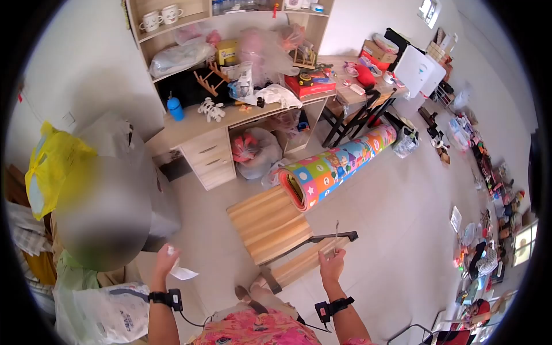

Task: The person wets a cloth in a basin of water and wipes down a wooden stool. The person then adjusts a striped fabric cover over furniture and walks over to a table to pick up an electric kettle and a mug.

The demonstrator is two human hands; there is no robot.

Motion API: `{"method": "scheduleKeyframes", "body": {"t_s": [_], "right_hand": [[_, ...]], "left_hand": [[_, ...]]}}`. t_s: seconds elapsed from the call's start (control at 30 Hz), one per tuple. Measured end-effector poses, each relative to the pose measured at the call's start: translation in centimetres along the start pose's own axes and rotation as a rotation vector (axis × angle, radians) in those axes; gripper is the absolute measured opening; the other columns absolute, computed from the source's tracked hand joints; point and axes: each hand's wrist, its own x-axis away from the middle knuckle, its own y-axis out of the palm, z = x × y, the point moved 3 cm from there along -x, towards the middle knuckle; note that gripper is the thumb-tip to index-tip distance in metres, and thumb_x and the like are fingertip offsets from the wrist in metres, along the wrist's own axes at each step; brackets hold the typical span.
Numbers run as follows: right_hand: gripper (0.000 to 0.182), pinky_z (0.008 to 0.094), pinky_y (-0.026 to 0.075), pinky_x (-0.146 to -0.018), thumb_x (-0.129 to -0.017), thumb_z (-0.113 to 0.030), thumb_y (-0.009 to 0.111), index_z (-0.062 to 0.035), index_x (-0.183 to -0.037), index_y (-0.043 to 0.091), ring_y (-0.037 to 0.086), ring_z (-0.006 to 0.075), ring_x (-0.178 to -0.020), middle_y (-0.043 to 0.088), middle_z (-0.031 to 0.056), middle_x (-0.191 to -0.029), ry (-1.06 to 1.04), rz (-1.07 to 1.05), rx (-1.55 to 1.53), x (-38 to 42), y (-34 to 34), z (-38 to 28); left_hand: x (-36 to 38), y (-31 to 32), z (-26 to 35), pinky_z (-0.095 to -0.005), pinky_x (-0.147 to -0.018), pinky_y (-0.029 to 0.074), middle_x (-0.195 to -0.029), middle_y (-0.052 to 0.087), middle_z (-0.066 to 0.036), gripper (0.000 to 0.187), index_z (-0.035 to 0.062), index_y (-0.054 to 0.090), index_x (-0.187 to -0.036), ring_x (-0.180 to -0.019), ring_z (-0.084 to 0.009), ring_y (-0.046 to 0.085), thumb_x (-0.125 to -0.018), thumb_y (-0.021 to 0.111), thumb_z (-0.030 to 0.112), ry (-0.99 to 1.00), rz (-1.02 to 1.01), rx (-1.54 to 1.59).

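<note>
My left hand (pixel 165 263) is closed on a crumpled piece of white paper (pixel 184 273), one end of which hangs down beside it. My right hand (pixel 332 265) pinches a thin, stick-like tool (pixel 337 231) pointing upward; its exact kind is too small to make out. In front of me on the floor lies a wooden panel (pixel 270 221), with a narrower wooden board (pixel 296 265) nearer my feet. A dark metal bar (pixel 345 235) runs along these boards, close to my right hand.
A rolled colorful play mat (pixel 339 167) lies beyond the boards. Behind it stands a desk (pixel 207 155) with shelves and clutter. Bags (pixel 60 167) and a large grey covered bulk (pixel 118 149) crowd the left. Many small items (pixel 489 167) line the right wall.
</note>
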Motion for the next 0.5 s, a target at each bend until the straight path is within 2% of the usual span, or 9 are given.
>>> {"method": "scheduleKeyframes", "body": {"t_s": [0.07,0.13,0.2,0.23,0.3,0.33,0.37,0.43,0.5], "right_hand": [[0.05,0.0383,0.044,-0.06,-0.063,-0.025,0.072,-0.0033,-0.093,0.039,0.056,0.031,-0.065,0.055,0.0149,-0.071,0.038,0.016,-0.02,0.2,-0.1,-0.5],[0.046,0.0379,0.043,-0.058,-0.062,-0.024,0.072,-0.003,-0.088,0.041,0.054,0.0299,-0.062,0.053,0.0136,-0.067,0.087,0.024,-0.036,0.3,-0.3,-0.4],[0.039,0.0349,0.042,-0.055,-0.062,-0.022,0.071,-0.0031,-0.077,0.041,0.048,0.0235,-0.056,0.048,0.0097,-0.062,0.074,-0.006,-0.08,0.2,0.1,-0.4],[0.039,0.0349,0.042,-0.055,-0.062,-0.022,0.071,-0.0031,-0.077,0.041,0.048,0.0235,-0.056,0.048,0.0097,-0.062,0.096,-0.006,-0.078,0.4,0.1,-0.5],[0.037,0.028,0.038,-0.052,-0.061,-0.016,0.071,-0.003,-0.071,0.039,0.039,0.0135,-0.055,0.039,0.003,-0.06,0.18,0.008,-0.149,0.6,-0.2,-1.4],[0.037,0.028,0.038,-0.052,-0.061,-0.016,0.071,-0.003,-0.071,0.039,0.039,0.0135,-0.055,0.039,0.003,-0.06,0.203,0.01,-0.138,0.8,-0.3,-1.4],[0.037,0.027,0.037,-0.051,-0.061,-0.015,0.071,-0.0031,-0.074,0.039,0.039,0.0127,-0.056,0.039,0.0027,-0.062,0.223,0.038,-0.104,1.1,-0.3,-1.4],[0.037,0.026,0.037,-0.051,-0.061,-0.014,0.071,-0.0031,-0.077,0.04,0.039,0.012,-0.057,0.039,0.0024,-0.063,0.262,0.081,-0.064,1.7,0.0,-2.1],[0.038,0.0248,0.037,-0.054,-0.062,-0.011,0.07,-0.003,-0.084,0.04,0.039,0.0119,-0.061,0.04,0.0028,-0.071,0.402,0.248,-0.13,2.8,0.2,-3.1]], "left_hand": [[-4.8,3.2,-1.6,-0.0337,-0.064,0.043,-0.075,0.058,-0.013,0.032,-0.0009,0.053,-0.091,-0.069,-0.0217,0.055,-0.073,0.06,0.025,0.017,-0.058,-0.059],[-7.5,4.6,-0.5,-0.0336,-0.064,0.043,-0.075,0.058,-0.013,0.034,-0.0009,0.054,-0.091,-0.068,-0.0205,0.054,-0.073,0.06,0.027,0.026,-0.123,-0.128],[-9.5,6.6,2.6,-0.0335,-0.065,0.043,-0.078,0.059,-0.013,0.032,0.0021,0.055,-0.092,-0.071,-0.0216,0.055,-0.073,0.058,0.028,-0.165,-0.292,0.05],[-10.6,7.7,3.0,-0.0335,-0.065,0.043,-0.078,0.059,-0.013,0.032,0.0021,0.055,-0.092,-0.071,-0.0216,0.055,-0.073,0.058,0.028,-0.167,-0.307,0.034],[-14.3,11.1,3.0,-0.0329,-0.068,0.043,-0.085,0.059,-0.014,0.03,0.0052,0.056,-0.095,-0.077,-0.0232,0.056,-0.074,0.057,0.027,-0.055,-0.327,0.007],[-15.9,12.9,2.5,-0.0345,-0.073,0.044,-0.095,0.058,-0.016,0.031,0.0086,0.054,-0.1,-0.086,-0.0271,0.055,-0.074,0.056,0.025,-0.037,-0.388,-0.005],[-17.4,14.6,2.1,-0.0345,-0.073,0.044,-0.095,0.058,-0.016,0.031,0.0086,0.054,-0.1,-0.086,-0.0271,0.055,-0.074,0.056,0.025,-0.044,-0.413,-0.016],[-20.9,18.3,2.9,-0.0359,-0.08,0.042,-0.1,0.056,-0.019,0.037,0.0068,0.051,-0.105,-0.094,-0.0305,0.053,-0.073,0.056,0.025,0.166,-0.434,-0.162],[-24.4,22.3,3.2,-0.037,-0.084,0.04,-0.104,0.054,-0.02,0.04,0.0047,0.05,-0.107,-0.099,-0.0325,0.05,-0.073,0.056,0.025,0.161,-0.521,-0.208]]}}
